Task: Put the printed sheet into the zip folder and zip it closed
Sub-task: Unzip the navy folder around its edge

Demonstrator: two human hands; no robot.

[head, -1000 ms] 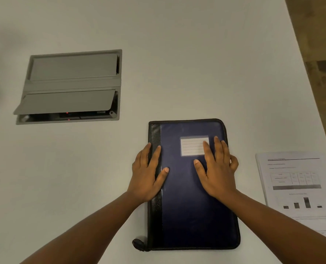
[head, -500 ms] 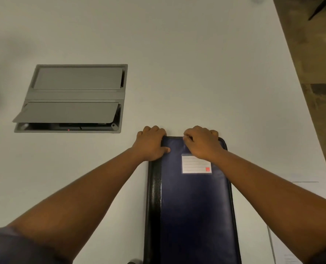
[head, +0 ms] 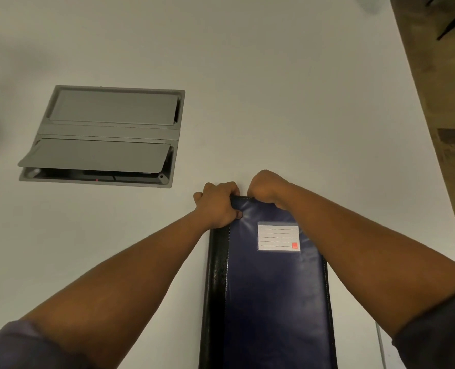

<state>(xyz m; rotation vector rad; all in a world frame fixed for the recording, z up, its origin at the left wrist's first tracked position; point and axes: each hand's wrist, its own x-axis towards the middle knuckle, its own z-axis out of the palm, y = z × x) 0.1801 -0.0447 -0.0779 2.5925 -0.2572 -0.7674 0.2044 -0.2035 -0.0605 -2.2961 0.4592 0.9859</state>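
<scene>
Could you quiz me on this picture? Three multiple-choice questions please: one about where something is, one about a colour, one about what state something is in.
1. Where are both hands on the zip folder?
A. at its far edge
B. at its near edge
C. flat on its middle

2. What colour is the folder's main cover?
A. red
B. dark blue
C. green

3. How is the near flap of the grey floor-box style hatch set in the table?
A. shut flush
B. taken off
C. propped partly open

Answers:
1 A, the left hand and right hand both curl over the edge farthest from the person.
2 B, the cover is dark blue beside a black spine strip, with a white label.
3 C, the near flap is lifted, showing a dark gap beneath.
</scene>
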